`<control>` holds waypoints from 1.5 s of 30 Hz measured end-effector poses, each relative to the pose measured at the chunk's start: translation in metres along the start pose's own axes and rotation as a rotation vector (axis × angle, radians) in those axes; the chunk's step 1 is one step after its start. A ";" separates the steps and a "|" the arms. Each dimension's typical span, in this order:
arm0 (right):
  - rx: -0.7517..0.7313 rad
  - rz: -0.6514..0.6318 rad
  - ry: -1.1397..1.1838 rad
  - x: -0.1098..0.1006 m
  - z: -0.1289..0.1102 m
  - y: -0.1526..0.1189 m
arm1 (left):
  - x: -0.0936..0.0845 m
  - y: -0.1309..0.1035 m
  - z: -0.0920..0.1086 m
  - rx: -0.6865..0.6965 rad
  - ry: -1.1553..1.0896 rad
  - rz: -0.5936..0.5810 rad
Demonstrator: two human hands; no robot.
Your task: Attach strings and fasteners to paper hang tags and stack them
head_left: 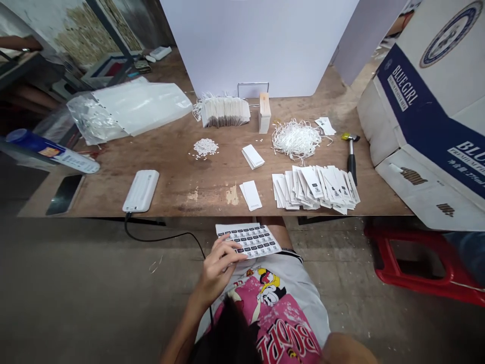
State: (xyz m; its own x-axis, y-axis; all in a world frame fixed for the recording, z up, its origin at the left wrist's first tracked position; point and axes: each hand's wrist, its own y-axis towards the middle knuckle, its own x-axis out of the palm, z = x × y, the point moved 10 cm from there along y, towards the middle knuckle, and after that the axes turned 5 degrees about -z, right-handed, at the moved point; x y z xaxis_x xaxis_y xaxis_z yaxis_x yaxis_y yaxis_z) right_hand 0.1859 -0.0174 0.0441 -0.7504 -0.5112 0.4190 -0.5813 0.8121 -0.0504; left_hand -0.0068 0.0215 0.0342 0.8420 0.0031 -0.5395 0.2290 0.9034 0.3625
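My left hand (222,263) is at the left edge of a sheet of printed labels (255,241), which lies over my lap just below the table edge. Its fingers are bent over the sheet, and the thumb is mostly hidden. Rows of small black-and-grey prints cover the sheet. Only a blurred part of my right arm (348,349) shows at the bottom; the right hand is out of view. On the table nearby lie two small stacks of blank white cards (250,195) and a spread pile of white tags (316,187), some bearing printed labels.
Behind are a heap of white strings (297,139), a row of strung tags (226,111), a pile of small white pieces (205,147) and a hammer (351,159). A power bank (141,191) trails a cable. A carton (424,121) stands right, above a red stool (417,278).
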 end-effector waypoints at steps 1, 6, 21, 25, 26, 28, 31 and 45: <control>0.010 0.036 -0.024 -0.008 0.002 0.004 | -0.002 0.000 0.006 0.043 0.021 0.012; 0.165 0.370 -0.262 -0.065 0.028 0.031 | -0.002 -0.009 0.021 0.140 0.046 0.061; 0.048 0.522 -0.443 -0.093 0.031 0.048 | 0.034 -0.032 -0.051 -0.467 -0.377 0.160; 0.051 0.490 -0.405 -0.090 0.036 0.054 | 0.043 -0.035 -0.059 -0.657 -0.580 0.119; 0.065 0.507 -0.381 -0.091 0.040 0.055 | 0.043 -0.038 -0.062 -0.697 -0.576 0.137; 0.077 0.582 -0.342 -0.095 0.045 0.053 | 0.043 -0.043 -0.067 -0.749 -0.593 0.187; 0.043 0.682 -0.402 -0.099 0.042 0.049 | 0.046 -0.047 -0.072 -0.779 -0.662 0.272; 0.202 0.484 -0.539 -0.097 0.046 0.056 | 0.040 -0.058 -0.091 -1.032 -0.575 0.229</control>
State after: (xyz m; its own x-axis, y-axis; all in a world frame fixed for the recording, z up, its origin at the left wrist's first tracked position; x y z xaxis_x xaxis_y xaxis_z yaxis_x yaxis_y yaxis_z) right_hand 0.2119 0.0649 -0.0408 -0.9567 -0.2193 -0.1916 -0.1547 0.9401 -0.3037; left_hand -0.0308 0.0088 -0.0780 0.9668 0.2539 -0.0293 -0.2323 0.8251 -0.5150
